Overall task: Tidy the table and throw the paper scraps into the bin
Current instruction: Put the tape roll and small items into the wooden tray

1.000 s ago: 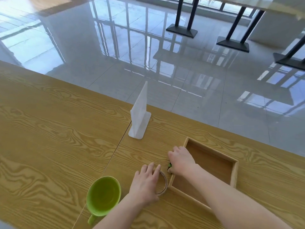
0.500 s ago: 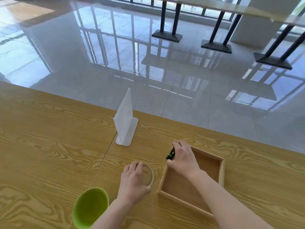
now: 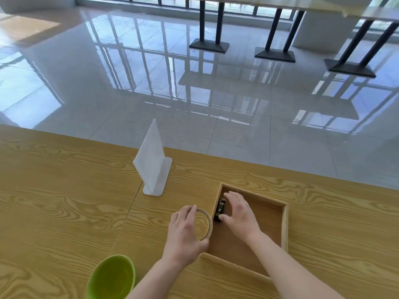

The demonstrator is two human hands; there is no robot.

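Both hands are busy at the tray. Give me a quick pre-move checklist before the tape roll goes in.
1. Right hand has the small black-and-green item inside the wooden tray, by its left wall: ok.
2. Item released: cannot tell, fingers are around it.
3. Left hand grips the tape roll: ok, roll on the table just outside the tray.
4. Free space in the tray: ok.
5. Green cup and white sign stand clear of the path: ok.
6. Paper scraps or bin in view: not ok.
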